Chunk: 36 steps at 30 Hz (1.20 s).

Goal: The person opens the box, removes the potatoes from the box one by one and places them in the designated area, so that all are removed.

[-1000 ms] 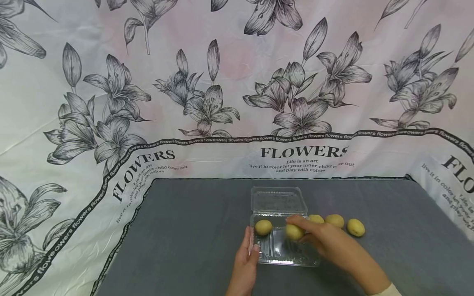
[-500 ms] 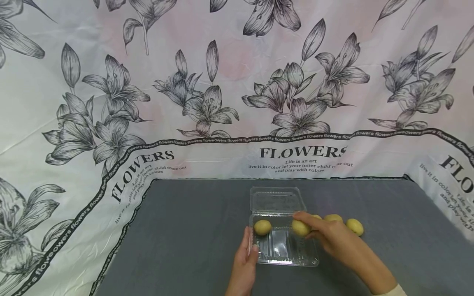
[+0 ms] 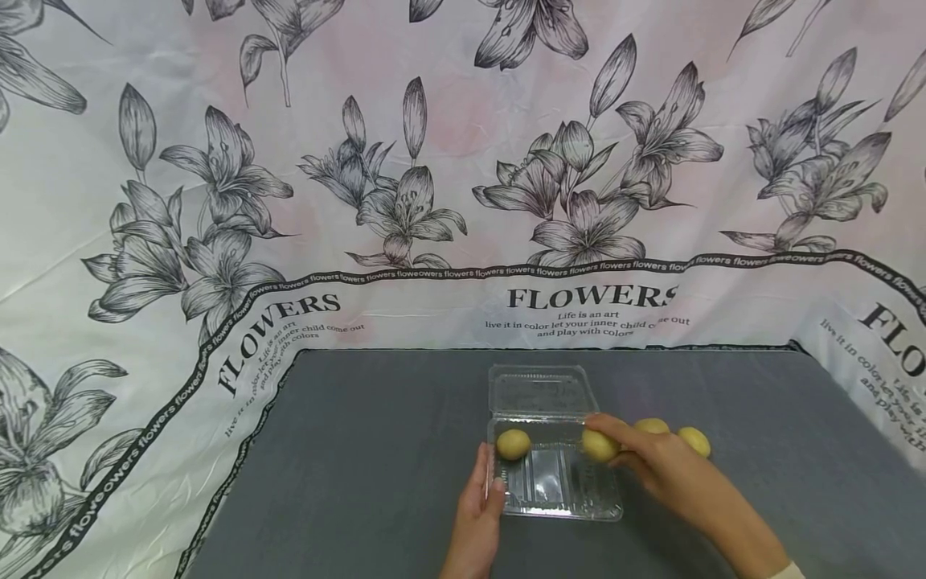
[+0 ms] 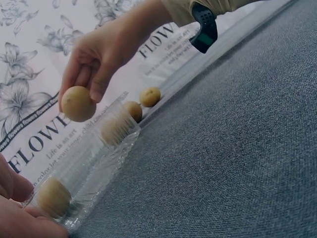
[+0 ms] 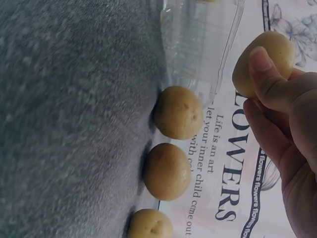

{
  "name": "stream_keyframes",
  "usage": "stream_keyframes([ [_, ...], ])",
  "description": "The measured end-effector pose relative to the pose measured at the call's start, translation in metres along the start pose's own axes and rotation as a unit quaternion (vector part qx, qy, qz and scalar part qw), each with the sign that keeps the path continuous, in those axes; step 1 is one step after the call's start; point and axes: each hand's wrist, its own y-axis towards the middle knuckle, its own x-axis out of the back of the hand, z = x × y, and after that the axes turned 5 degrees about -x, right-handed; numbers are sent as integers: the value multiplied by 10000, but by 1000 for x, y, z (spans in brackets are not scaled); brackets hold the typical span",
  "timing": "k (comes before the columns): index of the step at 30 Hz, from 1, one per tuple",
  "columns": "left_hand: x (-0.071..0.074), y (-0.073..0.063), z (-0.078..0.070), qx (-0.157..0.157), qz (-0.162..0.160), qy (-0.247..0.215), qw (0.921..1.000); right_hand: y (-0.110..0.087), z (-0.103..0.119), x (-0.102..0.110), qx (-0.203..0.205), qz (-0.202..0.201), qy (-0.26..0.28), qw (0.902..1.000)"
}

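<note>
My right hand [image 3: 676,470] pinches a small yellow potato [image 3: 599,445] between thumb and fingers. In the left wrist view this potato [image 4: 79,103] hangs above the clear plastic clamshell box [image 3: 547,482], near its right end. Its lid [image 3: 542,392] lies folded back, away from me. One potato [image 3: 514,444] rests inside the box in the far left corner. My left hand [image 3: 475,515] grips the box's left wall, thumb at the near side. Right of the box, more potatoes lie in a row on the table; the right wrist view shows a nearest one [image 5: 179,113], a middle one [image 5: 167,171] and another [image 5: 151,225].
A grey cloth-covered table [image 3: 376,466] extends on both sides of the box. White flower-printed fabric [image 3: 434,310] hangs behind the table and along its sides. A dark band [image 4: 204,29] sits on the right wrist.
My right hand has moved right with the potato, from over the box's inside toward its right edge. The left hand and the box have stayed in place.
</note>
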Motion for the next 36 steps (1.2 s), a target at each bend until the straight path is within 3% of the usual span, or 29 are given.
stream_keyframes([
  [9, 0, -1, -1, 33, -31, 53, 10000, -3, -4, 5, 114, -220, -106, 9996],
  [18, 0, -1, -1, 13, -35, 50, 10000, -10, -8, 7, -79, -205, -181, 9996],
  [27, -1, -1, -1, 19, -48, -2, 10000, -15, -13, 9, -90, -437, -209, 9988],
  [36, 0, -2, -2, 33, -29, -11, 10000, -24, -13, 13, -537, -54, -311, 9981],
])
